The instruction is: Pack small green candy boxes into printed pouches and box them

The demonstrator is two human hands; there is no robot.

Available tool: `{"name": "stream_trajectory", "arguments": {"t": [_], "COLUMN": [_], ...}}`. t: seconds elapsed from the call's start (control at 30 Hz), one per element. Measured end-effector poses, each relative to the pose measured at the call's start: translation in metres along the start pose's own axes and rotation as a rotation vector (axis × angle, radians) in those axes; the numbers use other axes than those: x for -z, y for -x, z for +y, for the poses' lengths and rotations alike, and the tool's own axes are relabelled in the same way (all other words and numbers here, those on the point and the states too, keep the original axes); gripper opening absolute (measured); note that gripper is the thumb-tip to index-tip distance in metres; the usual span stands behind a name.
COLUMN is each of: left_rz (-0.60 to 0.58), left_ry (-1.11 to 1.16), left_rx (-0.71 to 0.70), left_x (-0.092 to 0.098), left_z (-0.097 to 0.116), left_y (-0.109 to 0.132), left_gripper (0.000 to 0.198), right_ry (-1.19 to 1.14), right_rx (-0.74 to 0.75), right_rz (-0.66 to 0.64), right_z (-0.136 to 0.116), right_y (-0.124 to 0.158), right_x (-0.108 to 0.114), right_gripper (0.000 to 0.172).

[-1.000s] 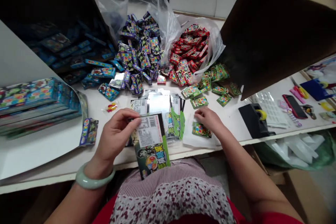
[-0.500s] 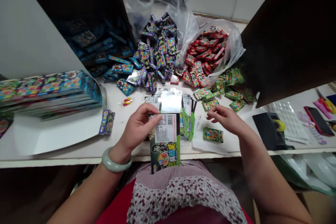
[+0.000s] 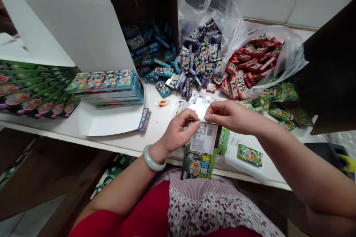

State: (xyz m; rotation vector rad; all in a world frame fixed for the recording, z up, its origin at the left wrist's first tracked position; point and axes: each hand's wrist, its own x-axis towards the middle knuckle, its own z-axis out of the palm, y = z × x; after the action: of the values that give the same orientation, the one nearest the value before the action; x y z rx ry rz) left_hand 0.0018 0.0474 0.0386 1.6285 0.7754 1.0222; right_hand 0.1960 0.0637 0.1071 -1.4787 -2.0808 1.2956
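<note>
My left hand (image 3: 182, 129) pinches the top edge of a black and green candy pouch (image 3: 198, 163) between thumb and fingers. The pouch hangs upright at the table's front edge, with a white printed label on its upper half. My right hand (image 3: 229, 116) is closed in a pinch at the pouch's top right edge; what is between its fingertips is too small to make out. More pouches lie behind, partly hidden by my hands. Just right of them, a small green candy box (image 3: 249, 154) rests on a white sheet (image 3: 236, 164).
Purple boxes (image 3: 201, 57) and red boxes (image 3: 253, 57) lie heaped at the back beside clear plastic bags. Blue boxes (image 3: 150, 48) spill from a dark carton. Stacked boxes (image 3: 111, 85) fill a white tray (image 3: 97, 124) on the left. A tape dispenser (image 3: 324, 155) stands right.
My right hand has moved left from above the white sheet to the pouch's top edge. My left hand still holds the pouch. The view has turned left.
</note>
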Motion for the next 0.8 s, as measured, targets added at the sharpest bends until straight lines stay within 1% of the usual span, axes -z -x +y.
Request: {"name": "stream_trajectory", "arguments": {"t": [0.13,0.27,0.33,0.37,0.43,0.53,0.63,0.67,0.73,0.77,0.8], "left_rz": [0.009,0.081,0.105,0.107,0.093,0.054,-0.010,-0.039,-0.086,-0.081,-0.044], "left_ry": [0.030,0.000,-0.020,-0.030,-0.053,-0.117,-0.269,-0.308,-0.342,-0.344,-0.346], "left_rx": [0.007,-0.030,-0.056,-0.072,-0.111,-0.149,-0.115,-0.097,-0.050,-0.019,0.022], "left_x": [-0.001,-0.005,-0.005,-0.005,-0.002,0.002,0.005,0.005,0.008,0.011,0.015], "left_z": [0.000,-0.004,-0.007,-0.008,-0.009,-0.006,-0.002,-0.001,0.000,0.000,-0.002], "left_y": [-0.001,-0.002,-0.002,-0.002,-0.001,-0.001,-0.006,-0.008,-0.012,-0.013,-0.013], "left_gripper": [0.008,0.016,0.016,0.015,0.013,0.012,0.013,0.014,0.014,0.014,0.014], "right_ry": [0.041,0.018,-0.033,-0.084,-0.264,-0.647,-0.978,-1.056,-1.142,-1.138,-1.090], "right_rx": [-0.072,-0.071,-0.073,-0.078,-0.104,-0.212,-0.320,-0.320,-0.277,-0.239,-0.199], "right_rz": [-0.009,0.011,0.021,0.008,-0.062,-0.227,-0.386,-0.409,-0.409,-0.387,-0.335], "right_z": [0.001,0.002,0.006,0.010,0.018,0.032,0.043,0.047,0.055,0.060,0.067], "right_y": [-0.001,-0.003,-0.006,-0.008,-0.013,-0.021,-0.033,-0.036,-0.035,-0.031,-0.023], "right_x": [0.000,-0.002,-0.003,-0.003,-0.007,-0.019,-0.033,-0.037,-0.039,-0.037,-0.033], "right_gripper": [0.022,0.020,0.018,0.017,0.014,0.011,0.010,0.012,0.015,0.016,0.017]}}
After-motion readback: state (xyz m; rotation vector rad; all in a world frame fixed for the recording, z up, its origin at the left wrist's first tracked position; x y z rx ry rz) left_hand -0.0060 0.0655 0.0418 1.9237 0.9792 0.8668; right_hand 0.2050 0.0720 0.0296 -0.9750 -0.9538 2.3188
